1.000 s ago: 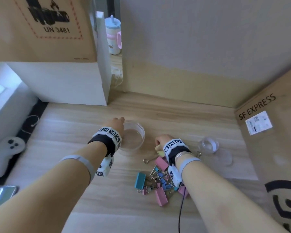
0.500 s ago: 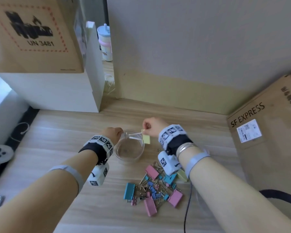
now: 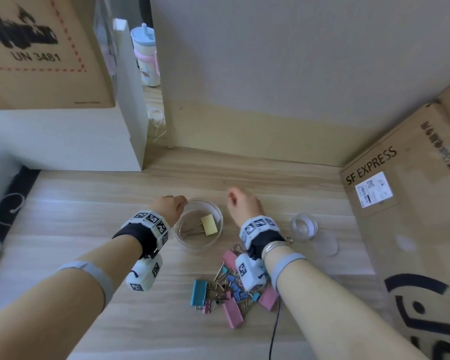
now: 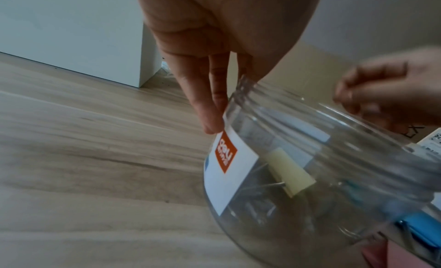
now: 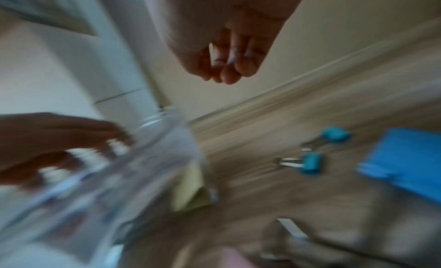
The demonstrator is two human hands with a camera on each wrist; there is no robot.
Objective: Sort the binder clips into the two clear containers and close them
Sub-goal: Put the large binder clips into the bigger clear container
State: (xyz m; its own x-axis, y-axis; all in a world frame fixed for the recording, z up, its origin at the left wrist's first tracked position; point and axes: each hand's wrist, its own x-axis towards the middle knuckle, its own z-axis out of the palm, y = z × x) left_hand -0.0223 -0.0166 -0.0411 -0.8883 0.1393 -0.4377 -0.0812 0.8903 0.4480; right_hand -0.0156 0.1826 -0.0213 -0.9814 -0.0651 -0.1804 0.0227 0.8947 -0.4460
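Observation:
A large clear container stands open on the wooden floor with one yellow binder clip lying inside it. My left hand pinches its left rim. In the left wrist view the left hand has its fingers on the labelled wall of the container, and the yellow clip shows through it. My right hand hovers just right of the rim, loosely curled and empty; the blurred right wrist view shows the same right hand. The pile of pink and blue binder clips lies under my right wrist.
A smaller clear container stands open to the right, its lid flat beside it. An SF Express cardboard box lies at the right, and a white box with a brown carton on it at the back left. A black cable trails towards me.
My right hand carried the yellow clip from the pile to the large container and let it go; the clip now lies inside. The hand has drawn back to the right. My left hand kept its hold.

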